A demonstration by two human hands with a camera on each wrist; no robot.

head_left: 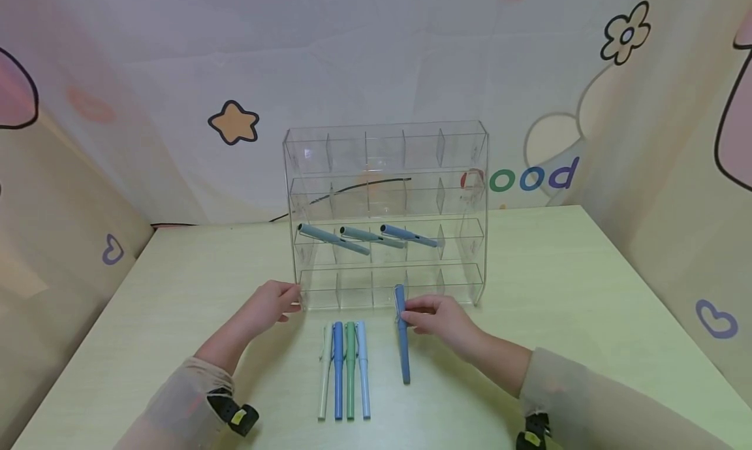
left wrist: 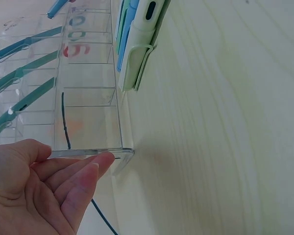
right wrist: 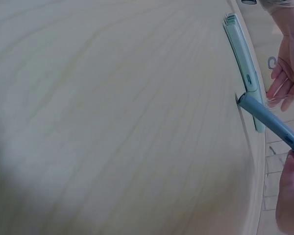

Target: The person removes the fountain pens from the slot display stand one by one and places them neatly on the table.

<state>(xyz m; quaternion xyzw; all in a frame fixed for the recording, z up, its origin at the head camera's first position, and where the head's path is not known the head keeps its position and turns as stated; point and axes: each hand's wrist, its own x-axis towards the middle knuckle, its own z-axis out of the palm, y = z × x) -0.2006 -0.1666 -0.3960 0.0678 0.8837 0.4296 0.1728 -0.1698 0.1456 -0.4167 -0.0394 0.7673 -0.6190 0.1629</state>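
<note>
Right hand (head_left: 443, 321) has a blue pen (head_left: 403, 352) pinched between thumb and fingers, clip end toward a clear plastic rack (head_left: 355, 298). Left hand (head_left: 271, 305) is kinda just resting its mostly straight fingers on the rack's left side, low down. Four more pens (head_left: 339, 378) lie side by side on the table (head_left: 534, 267), and three slanted pens (head_left: 329, 236) sit in the rack's second row up.

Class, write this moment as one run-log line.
right hand: holds blue pen | left hand: touches rack, left side | rack: three pens, second tier from bottom | table: four pens, side by side
</note>
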